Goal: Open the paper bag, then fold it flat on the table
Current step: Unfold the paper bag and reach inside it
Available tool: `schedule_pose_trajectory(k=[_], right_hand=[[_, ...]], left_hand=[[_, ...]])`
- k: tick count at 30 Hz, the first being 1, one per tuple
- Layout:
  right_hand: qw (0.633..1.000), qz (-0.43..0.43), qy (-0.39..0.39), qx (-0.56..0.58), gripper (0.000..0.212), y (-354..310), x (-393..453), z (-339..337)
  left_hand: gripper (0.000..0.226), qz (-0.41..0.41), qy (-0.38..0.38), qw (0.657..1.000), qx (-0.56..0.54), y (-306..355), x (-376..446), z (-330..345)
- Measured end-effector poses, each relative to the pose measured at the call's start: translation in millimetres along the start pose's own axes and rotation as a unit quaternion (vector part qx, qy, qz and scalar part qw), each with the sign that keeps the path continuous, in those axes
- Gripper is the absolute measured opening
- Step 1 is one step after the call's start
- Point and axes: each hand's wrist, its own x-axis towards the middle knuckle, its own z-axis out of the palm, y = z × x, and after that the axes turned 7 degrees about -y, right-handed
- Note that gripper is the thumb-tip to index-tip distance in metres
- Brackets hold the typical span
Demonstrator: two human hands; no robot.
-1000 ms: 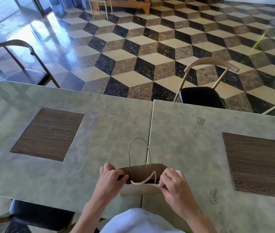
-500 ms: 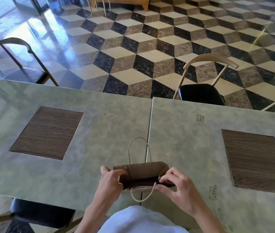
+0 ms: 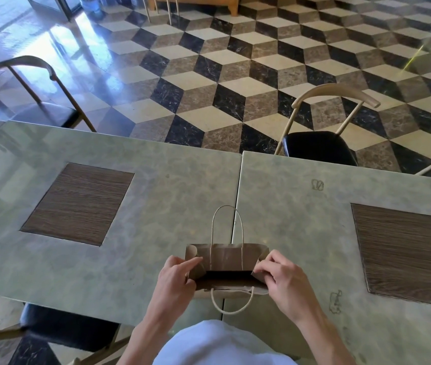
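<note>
paper bag open on table — left hand | right hand pinch sides

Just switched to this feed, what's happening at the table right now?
A person is working on a brown paper bag near the front edge of the table, over the seam between two tabletops. The left hand grips the bag's left side and the right hand pinches its right side, holding the mouth open. One handle stands up at the far side; the other hangs toward the person. Folding hasn't started.
</note>
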Motion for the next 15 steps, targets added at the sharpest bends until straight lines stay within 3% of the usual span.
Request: schedule_pose_trajectory(k=[8, 15], right_hand=[[0.997, 0.014, 0.07, 0.027, 0.028, 0.7, -5.2, -2.2], [0.986, 0.092, 0.136, 0.028, 0.03, -6.6, -3.0, -5.7]], left_hand=[[0.057, 0.039, 0.053, 0.998, -0.007, 11.9, -10.9, 0.5], [0.051, 0.007, 0.116, 0.993, -0.011, 16.4, -18.7, 4.5]])
